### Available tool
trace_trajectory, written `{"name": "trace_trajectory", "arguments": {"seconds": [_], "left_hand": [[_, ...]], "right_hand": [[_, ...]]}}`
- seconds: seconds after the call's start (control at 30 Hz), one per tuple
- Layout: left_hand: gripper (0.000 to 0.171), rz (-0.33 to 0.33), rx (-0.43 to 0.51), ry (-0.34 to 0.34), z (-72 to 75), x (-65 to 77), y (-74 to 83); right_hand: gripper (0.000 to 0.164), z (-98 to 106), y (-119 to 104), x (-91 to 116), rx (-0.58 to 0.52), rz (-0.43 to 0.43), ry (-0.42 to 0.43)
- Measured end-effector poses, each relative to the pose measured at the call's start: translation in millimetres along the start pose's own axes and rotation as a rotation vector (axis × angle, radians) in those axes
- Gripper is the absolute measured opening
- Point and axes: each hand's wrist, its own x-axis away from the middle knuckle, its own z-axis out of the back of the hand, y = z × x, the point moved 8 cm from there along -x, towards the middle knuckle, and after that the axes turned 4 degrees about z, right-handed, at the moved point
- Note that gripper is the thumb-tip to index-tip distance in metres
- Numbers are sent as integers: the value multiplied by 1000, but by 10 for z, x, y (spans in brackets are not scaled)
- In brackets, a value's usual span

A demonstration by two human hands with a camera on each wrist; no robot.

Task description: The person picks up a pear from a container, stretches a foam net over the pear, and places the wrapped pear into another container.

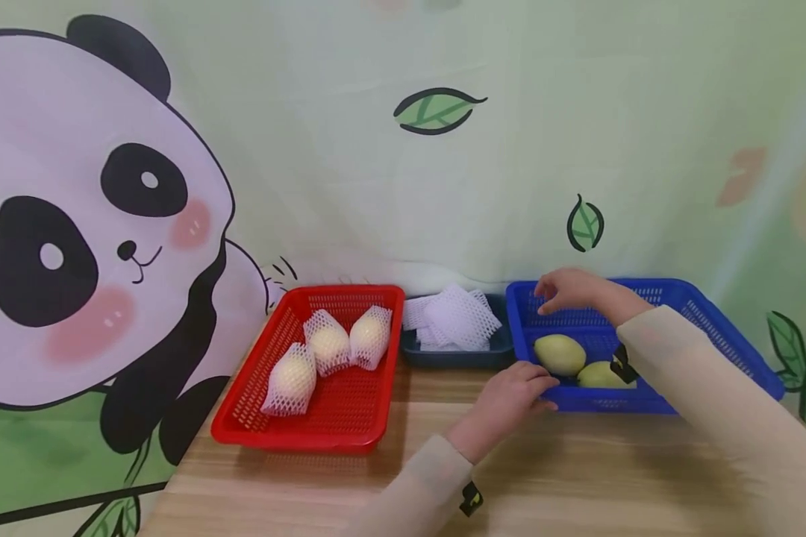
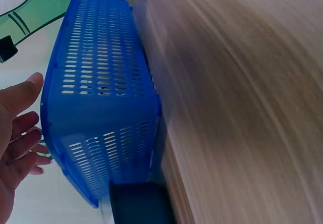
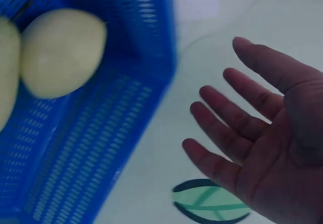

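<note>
Pale green panda-print backdrop (image 1: 349,171) behind wood-grain table (image 1: 275,492). Blue basket (image 1: 578,403), right: holds two bare yellowish fruits (image 1: 559,354). Left hand (image 1: 507,399): released, near basket's near left corner. Right hand (image 1: 571,289): empty, fingers loose, near far left corner. Dark tray (image 1: 457,359), middle: holds white nets (image 1: 457,321). Red basket (image 1: 302,441), left: holds three netted fruits (image 1: 292,380).

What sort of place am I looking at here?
Likely a fruit-packing table, perhaps staged: a blue basket of bare fruit, a red basket of netted fruit, and a panda backdrop behind.
</note>
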Motion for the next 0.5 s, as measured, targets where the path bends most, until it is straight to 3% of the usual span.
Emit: {"name": "trace_trajectory", "arguments": {"seconds": [0.1, 0.33, 0.5], "left_hand": [[36, 10, -37, -11, -47, 15, 12], [31, 33, -43, -14, -91, 45, 17], [23, 40, -46, 29, -74, 60, -7]], "right_hand": [[51, -134, 111, -75, 29, -39, -53], [63, -419, 391, -203, 57, -131, -83], [68, -529, 515, -209, 38, -216, -130]]}}
